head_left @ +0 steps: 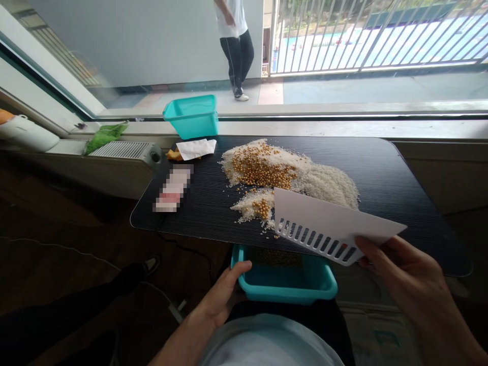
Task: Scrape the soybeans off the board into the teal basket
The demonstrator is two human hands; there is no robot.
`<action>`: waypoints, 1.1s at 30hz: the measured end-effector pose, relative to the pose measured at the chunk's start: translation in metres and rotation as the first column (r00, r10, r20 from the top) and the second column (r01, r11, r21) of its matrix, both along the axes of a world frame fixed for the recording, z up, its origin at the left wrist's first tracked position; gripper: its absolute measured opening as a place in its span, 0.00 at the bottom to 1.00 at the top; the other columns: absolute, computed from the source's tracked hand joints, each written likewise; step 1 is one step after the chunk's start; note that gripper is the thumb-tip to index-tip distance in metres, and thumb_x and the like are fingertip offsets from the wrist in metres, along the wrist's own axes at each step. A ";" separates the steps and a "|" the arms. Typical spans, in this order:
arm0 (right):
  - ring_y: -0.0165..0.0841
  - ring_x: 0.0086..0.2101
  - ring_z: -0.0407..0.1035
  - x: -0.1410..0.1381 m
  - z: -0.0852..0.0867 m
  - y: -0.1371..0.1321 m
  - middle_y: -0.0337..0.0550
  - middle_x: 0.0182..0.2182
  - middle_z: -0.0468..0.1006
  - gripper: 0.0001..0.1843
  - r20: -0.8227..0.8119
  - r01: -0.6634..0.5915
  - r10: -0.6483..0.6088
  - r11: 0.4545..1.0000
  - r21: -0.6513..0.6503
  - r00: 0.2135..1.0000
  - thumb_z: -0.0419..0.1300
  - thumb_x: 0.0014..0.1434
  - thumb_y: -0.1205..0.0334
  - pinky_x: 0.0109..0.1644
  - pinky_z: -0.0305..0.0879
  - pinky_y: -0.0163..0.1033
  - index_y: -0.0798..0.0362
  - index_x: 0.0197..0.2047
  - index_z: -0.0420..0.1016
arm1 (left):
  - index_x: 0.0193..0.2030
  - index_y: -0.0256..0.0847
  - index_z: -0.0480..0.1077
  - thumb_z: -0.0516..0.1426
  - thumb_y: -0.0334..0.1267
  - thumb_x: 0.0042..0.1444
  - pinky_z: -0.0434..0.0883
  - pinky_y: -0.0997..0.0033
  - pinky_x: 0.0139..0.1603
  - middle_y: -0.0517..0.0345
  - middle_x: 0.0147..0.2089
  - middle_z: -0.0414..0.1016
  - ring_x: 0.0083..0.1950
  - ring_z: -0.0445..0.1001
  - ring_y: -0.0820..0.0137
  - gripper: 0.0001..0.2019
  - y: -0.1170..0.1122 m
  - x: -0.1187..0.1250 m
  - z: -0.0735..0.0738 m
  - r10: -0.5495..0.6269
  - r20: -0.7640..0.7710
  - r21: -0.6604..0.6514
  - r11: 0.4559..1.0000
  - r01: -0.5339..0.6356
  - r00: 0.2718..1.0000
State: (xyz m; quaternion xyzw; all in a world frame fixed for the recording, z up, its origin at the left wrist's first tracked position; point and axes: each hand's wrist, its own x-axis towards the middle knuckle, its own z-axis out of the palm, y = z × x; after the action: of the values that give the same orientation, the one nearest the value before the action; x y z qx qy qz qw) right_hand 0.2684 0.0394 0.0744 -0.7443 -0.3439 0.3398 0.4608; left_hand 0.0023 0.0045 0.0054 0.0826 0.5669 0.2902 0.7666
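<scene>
My right hand (404,277) grips a white slotted scraper (328,226), its slotted edge resting near the front edge of a black ribbed tabletop (400,173). On the table lies a spread of white rice (328,183) mixed with yellow soybeans (261,170), and a smaller heap (255,206) sits just left of the scraper. My left hand (219,297) holds the left rim of a teal plastic bin (285,282) under the table's front edge; some beans lie inside it.
A second teal bin (192,116) stands at the table's back left by the window sill. White paper (196,148) and a blurred card (172,189) lie on the left part. A person (234,40) stands outside the window. A heater (122,150) is at left.
</scene>
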 end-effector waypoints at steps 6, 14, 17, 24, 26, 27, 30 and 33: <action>0.34 0.26 0.70 0.001 0.001 -0.005 0.39 0.24 0.80 0.19 0.015 0.010 -0.010 1.000 -0.021 1.000 0.69 0.40 0.54 0.30 0.68 0.37 0.52 0.36 0.83 | 0.54 0.35 0.68 0.60 0.45 0.53 0.73 0.60 0.50 0.44 0.50 0.79 0.56 0.73 0.54 0.24 0.001 0.001 0.005 0.009 -0.006 -0.010 1.000 -0.009 1.000; 0.33 0.24 0.70 -0.020 0.002 -0.010 0.37 0.24 0.81 0.13 -0.066 -0.100 0.101 0.995 0.020 0.993 0.69 0.41 0.54 0.29 0.71 0.36 0.49 0.32 0.83 | 0.54 0.36 0.68 0.59 0.43 0.56 0.73 0.60 0.50 0.47 0.51 0.79 0.56 0.73 0.56 0.21 0.001 0.001 0.004 0.020 0.011 0.003 1.000 -0.020 1.000; 0.34 0.25 0.71 -0.023 -0.002 -0.011 0.36 0.23 0.80 0.10 -0.077 -0.161 0.163 0.986 0.029 0.984 0.68 0.42 0.55 0.30 0.72 0.37 0.48 0.30 0.82 | 0.53 0.36 0.69 0.60 0.45 0.54 0.73 0.60 0.50 0.47 0.47 0.80 0.55 0.74 0.55 0.22 0.000 0.000 0.004 0.016 0.012 0.007 1.000 -0.016 1.000; 0.34 0.24 0.70 -0.012 -0.002 -0.010 0.37 0.24 0.80 0.13 0.006 -0.057 0.057 0.998 0.040 0.998 0.69 0.43 0.53 0.28 0.71 0.38 0.47 0.34 0.82 | 0.50 0.39 0.72 0.62 0.46 0.52 0.72 0.62 0.50 0.48 0.51 0.79 0.57 0.73 0.56 0.21 -0.001 -0.001 0.002 0.035 0.001 0.013 0.999 -0.035 0.999; 0.34 0.23 0.69 -0.014 -0.004 -0.010 0.37 0.23 0.80 0.14 0.019 -0.040 0.039 0.998 0.047 0.999 0.68 0.43 0.53 0.27 0.71 0.39 0.47 0.35 0.82 | 0.50 0.39 0.72 0.62 0.47 0.51 0.72 0.62 0.50 0.49 0.51 0.79 0.56 0.73 0.56 0.21 -0.001 -0.002 0.001 0.037 0.002 0.011 0.999 -0.037 0.999; 0.34 0.22 0.69 -0.016 -0.006 -0.010 0.37 0.23 0.80 0.14 0.013 -0.034 0.034 0.998 0.053 0.999 0.68 0.43 0.53 0.27 0.70 0.39 0.48 0.35 0.82 | 0.50 0.39 0.72 0.62 0.47 0.51 0.72 0.62 0.50 0.49 0.50 0.79 0.56 0.74 0.56 0.21 -0.001 -0.002 0.001 0.035 0.004 0.011 0.999 -0.035 0.999; 0.32 0.21 0.68 -0.028 -0.012 -0.012 0.37 0.22 0.79 0.12 -0.027 -0.046 0.048 0.996 0.071 0.999 0.68 0.44 0.53 0.26 0.69 0.37 0.49 0.32 0.81 | 0.51 0.38 0.71 0.61 0.47 0.51 0.72 0.62 0.50 0.48 0.49 0.80 0.56 0.74 0.56 0.23 -0.001 -0.003 0.001 0.028 -0.002 0.011 1.000 -0.028 1.000; 0.31 0.20 0.67 -0.039 -0.019 -0.013 0.37 0.21 0.78 0.10 -0.065 -0.098 0.102 0.993 0.068 0.993 0.67 0.46 0.54 0.25 0.67 0.36 0.51 0.30 0.80 | 0.53 0.37 0.70 0.61 0.46 0.52 0.72 0.61 0.50 0.48 0.51 0.79 0.56 0.73 0.56 0.23 -0.002 -0.004 0.000 0.031 -0.003 0.009 0.999 -0.031 1.000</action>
State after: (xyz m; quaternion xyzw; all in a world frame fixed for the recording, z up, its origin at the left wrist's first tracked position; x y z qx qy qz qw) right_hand 0.2291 0.0262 0.0554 -0.6989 -0.3755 0.3764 0.4784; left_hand -0.0013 0.0027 0.0052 0.0777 0.5682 0.3043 0.7606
